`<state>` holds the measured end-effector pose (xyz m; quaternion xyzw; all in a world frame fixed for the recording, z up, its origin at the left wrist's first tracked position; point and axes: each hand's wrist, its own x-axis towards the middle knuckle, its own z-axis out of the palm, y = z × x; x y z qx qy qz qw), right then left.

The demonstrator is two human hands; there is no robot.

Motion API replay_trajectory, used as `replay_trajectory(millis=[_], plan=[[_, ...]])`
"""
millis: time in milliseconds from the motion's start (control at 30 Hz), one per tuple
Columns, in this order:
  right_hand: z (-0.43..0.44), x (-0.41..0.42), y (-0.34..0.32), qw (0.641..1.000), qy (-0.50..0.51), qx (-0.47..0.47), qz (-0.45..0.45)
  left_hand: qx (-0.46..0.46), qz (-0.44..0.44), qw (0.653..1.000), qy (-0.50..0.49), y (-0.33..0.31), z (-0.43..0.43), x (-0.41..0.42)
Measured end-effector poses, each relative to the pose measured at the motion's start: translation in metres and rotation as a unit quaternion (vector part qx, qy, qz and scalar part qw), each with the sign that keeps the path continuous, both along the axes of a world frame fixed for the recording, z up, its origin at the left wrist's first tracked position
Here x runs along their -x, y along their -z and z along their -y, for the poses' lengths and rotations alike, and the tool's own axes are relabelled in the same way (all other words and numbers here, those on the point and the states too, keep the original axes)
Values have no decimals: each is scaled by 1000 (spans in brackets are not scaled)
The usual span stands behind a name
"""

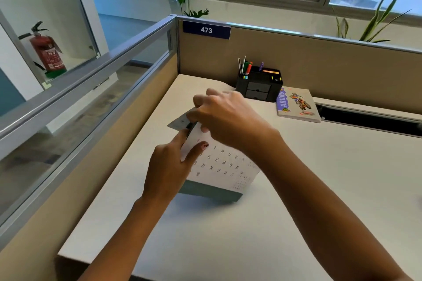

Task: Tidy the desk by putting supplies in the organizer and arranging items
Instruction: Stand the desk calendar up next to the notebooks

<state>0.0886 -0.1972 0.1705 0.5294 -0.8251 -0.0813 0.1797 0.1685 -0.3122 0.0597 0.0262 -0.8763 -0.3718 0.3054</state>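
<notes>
- Seen near the middle of the pale tabletop: a white desk calendar on a grey card base, tilted back, number grid facing the viewer.
- Gripped at its left edge by the left hand, thumb pressed flat on the front sheet, fingers curled behind.
- Clasped along its top edge by the right hand, fingers curled over the sheets there, with a grey sheet jutting out to the left under the knuckles.
- Placed well behind the calendar, against the beige fabric partition: a black plastic desk organizer with two small front drawers.
- Stood upright in the organizer's back compartments: coloured pens and markers.
- Laid flat just right of the organizer: a notebook with a purple spine and a motorbike picture on its cover.
- Fixed at the partition's top left corner: a dark blue label reading 473.
- Mounted behind glass at the far left: a red fire extinguisher.
</notes>
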Motion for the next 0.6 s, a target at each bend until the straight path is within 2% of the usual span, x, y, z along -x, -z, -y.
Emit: replay_trajectory(millis=[100, 167, 200, 267, 367, 433, 500, 533, 600], plan=[[7, -3, 18, 1000, -10, 14, 0, -46, -1, 999, 5, 1, 1, 5], [8, -3, 29, 993, -31, 99, 53, -95, 4, 995, -3, 7, 7, 6], [7, -3, 33, 980, -38, 165, 108, -118, 11, 993, -9, 11, 11, 6], [-1, 0, 47, 921, -48, 312, 227, -163, 20, 986, -18, 20, 17, 3], [-22, 6, 87, 822, 4, 527, 213, -214, 6, 977, -9, 33, 25, -3], [-36, 6, 120, 718, 115, 656, 205, -246, 7, 969, -9, 39, 32, -5], [-47, 1, 146, 620, 234, 715, 224, -284, 5, 959, -3, 44, 39, -6], [-50, -2, 155, 598, 264, 718, 239, -299, 4, 954, 1, 46, 41, -6], [-55, -5, 169, 589, 277, 706, 279, -328, 0, 945, 8, 49, 43, -9]])
